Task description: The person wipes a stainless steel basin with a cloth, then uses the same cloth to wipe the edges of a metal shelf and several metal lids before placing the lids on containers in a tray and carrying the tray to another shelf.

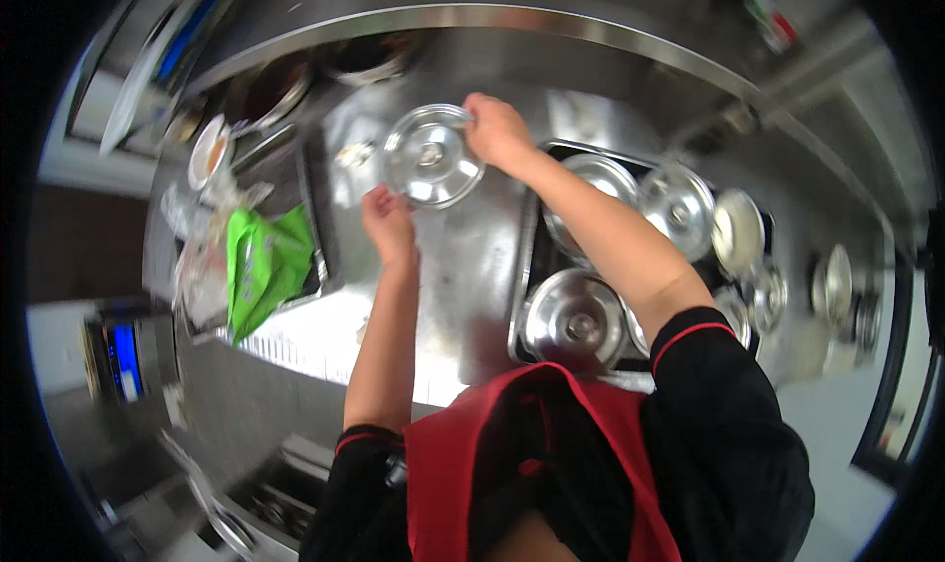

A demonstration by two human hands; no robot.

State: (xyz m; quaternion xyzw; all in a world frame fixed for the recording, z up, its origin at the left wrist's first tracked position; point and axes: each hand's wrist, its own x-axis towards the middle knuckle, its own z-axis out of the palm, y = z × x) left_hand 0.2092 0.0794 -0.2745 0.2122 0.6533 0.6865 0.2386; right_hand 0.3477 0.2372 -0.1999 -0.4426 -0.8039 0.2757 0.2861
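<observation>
A round shiny metal lid [443,165] with a small central knob is held above the steel counter [458,289]. My right hand [498,134] grips its upper right rim. At the lower left rim, the fingers of my left hand [387,219] are curled against the edge. Blur hides the exact finger contact, and whether a bowl lies beneath the lid cannot be told. To the right, partly behind my right forearm, a dark rectangular tray [519,296] holds several round metal lids, among them a near one [576,324] and a far one [676,211].
A green bag [267,267] and clear plastic bags [203,281] lie on a left-hand tray [314,226]. Beyond them stand a white bowl [210,152] and large round pots [269,93]. A pale dish [738,231] sits at the right. A raised metal ledge [502,17] bounds the back.
</observation>
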